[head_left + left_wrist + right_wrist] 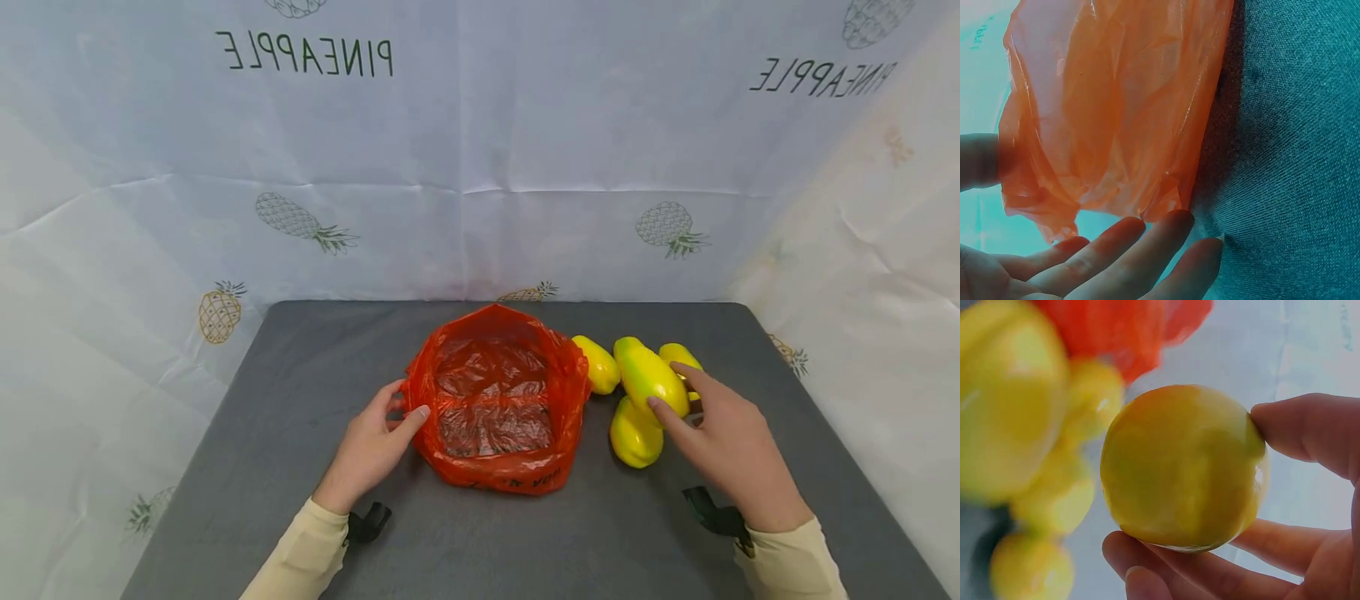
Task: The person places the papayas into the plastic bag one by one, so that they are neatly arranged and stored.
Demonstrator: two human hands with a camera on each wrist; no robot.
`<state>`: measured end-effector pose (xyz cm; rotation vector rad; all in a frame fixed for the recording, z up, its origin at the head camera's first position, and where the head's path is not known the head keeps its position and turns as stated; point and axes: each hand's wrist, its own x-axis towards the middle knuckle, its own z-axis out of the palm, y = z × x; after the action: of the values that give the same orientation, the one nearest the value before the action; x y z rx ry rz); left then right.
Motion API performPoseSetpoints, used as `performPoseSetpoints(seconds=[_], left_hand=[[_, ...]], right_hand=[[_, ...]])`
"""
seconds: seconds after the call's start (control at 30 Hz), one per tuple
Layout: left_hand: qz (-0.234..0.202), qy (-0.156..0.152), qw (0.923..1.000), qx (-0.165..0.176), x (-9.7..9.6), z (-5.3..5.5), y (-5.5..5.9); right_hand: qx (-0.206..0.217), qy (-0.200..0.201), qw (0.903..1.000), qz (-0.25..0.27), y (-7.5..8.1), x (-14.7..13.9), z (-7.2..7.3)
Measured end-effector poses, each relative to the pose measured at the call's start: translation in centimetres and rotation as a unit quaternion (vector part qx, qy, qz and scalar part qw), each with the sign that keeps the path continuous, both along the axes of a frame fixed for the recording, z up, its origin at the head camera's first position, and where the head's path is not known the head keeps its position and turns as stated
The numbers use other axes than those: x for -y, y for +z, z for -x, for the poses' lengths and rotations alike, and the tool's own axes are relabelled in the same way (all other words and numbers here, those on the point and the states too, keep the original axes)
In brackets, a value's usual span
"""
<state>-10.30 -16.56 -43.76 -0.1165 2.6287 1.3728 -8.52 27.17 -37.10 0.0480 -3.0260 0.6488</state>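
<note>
A red plastic bag (pixel 495 471) stands with its mouth wide apart, showing its crumpled inner floor. At its left side is my left hand (pixel 378 437), the thumb (pixel 979 160) at the rim and the spread, relaxed fingers (pixel 1119 259) touching the outside. My right hand (pixel 731 442) holds a glossy yellow-green papaya (pixel 647 377) between thumb and fingers. From the right wrist, that papaya (pixel 1185 469) shows its rounded end, thumb at one side and fingers beneath. It overlaps a papaya (pixel 636 437) in front of it in the head view.
Another papaya (pixel 596 364) lies against the bag's right side, and one more papaya (pixel 678 357) sits partly behind the right hand. All stand on a dark grey table (pixel 510 542). A white cloth (pixel 465 142) printed with pineapples hangs behind and at the sides.
</note>
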Motion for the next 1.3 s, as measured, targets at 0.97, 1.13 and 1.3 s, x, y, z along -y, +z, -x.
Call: performPoseSetpoints(seconds=[0.97, 1.13, 1.3], left_hand=[[-0.028, -0.015, 0.9993, -0.02, -0.2, 1.0, -0.1], [-0.029, -0.013, 0.9992, -0.023, 0.2, 1.2, -0.2], [-0.02, -0.004, 0.9996, -0.019, 0.9, 1.1, -0.1]], right_hand=[[-0.001, 0.127, 0.9888, 0.079, -1.9, 16.0, 7.8], [0.017, 0.141, 0.9866, 0.08, -2.6, 17.4, 8.7], [0.03, 0.158, 0.9838, 0.078, -3.0, 18.8, 9.7]])
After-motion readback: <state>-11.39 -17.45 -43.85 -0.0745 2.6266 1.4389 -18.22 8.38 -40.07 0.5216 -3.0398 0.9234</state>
